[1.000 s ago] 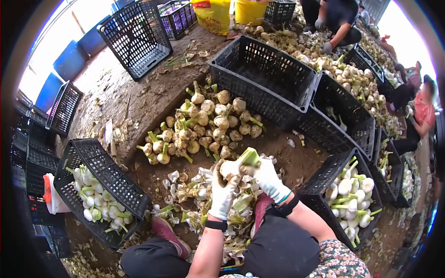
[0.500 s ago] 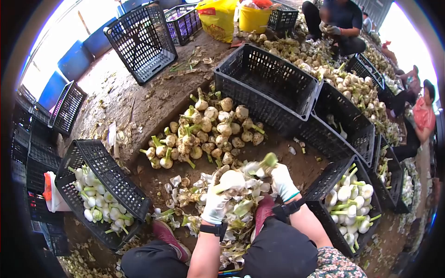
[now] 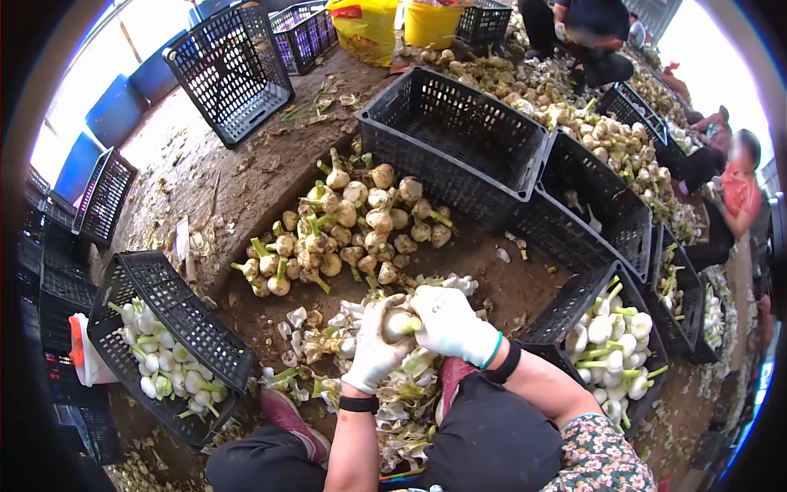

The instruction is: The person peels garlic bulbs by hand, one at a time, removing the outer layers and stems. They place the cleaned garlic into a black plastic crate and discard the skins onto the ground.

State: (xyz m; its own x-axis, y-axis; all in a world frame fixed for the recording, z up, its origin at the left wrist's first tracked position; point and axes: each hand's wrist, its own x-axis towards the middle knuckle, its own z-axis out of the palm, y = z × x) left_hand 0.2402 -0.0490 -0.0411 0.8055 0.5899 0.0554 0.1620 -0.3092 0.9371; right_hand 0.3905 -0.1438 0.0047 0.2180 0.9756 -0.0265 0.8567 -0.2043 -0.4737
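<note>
A white garlic bulb (image 3: 398, 323) with a short green stem is between my gloved hands, above a heap of peeled skins (image 3: 410, 381). My left hand (image 3: 370, 353) wraps round one side of it. Closed against its stem side is my right hand (image 3: 452, 326); its fingertips are partly hidden. Beyond my hands lies a pile of unpeeled garlic (image 3: 361, 217) with brownish skins and cut green stems. Clean white bulbs (image 3: 611, 348) fill a black crate at my right, and more white bulbs (image 3: 168, 357) lie in a tilted crate at my left.
An empty black crate (image 3: 455, 168) stands behind the pile, with another crate (image 3: 590, 238) to its right holding a few bits. A knife-like tool (image 3: 184, 242) lies on the soil at left. At the back are a yellow bucket (image 3: 430, 25) and co-workers beside a long garlic heap.
My right hand has come in from the right to meet the bulb in my left hand. The loose leafy piece near it no longer shows. The view has shifted slightly.
</note>
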